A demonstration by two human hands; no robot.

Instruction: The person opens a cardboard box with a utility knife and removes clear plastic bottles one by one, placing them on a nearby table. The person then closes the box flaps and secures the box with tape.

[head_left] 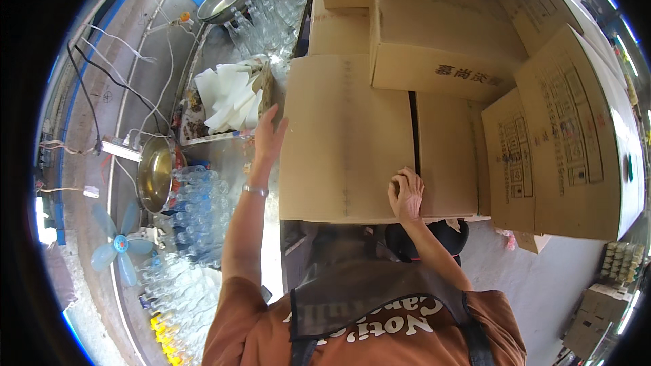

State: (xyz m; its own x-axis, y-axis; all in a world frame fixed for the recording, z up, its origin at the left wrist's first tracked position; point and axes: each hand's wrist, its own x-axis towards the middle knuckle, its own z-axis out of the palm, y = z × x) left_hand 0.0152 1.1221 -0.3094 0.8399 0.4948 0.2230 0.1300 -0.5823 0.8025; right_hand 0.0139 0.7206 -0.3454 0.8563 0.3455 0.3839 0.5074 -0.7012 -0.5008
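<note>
In front of me lies a large closed cardboard box (346,142), its plain brown top facing up. My left hand (269,139), a band around its wrist, is at the box's left edge with fingers stretched out. Contact with that side is hard to make out. Over on the right, my right hand (407,195) has its fingers curled at the box's right edge, beside a dark narrow gap. Across that gap sits a second cardboard box (447,156).
Printed cardboard boxes (441,41) are stacked behind, and more tall boxes (556,142) stand at right. On the left are clear glass bottles (196,210), white paper sheets (227,95), a metal bowl (154,173), a blue fan (121,244) and hanging cables (129,81).
</note>
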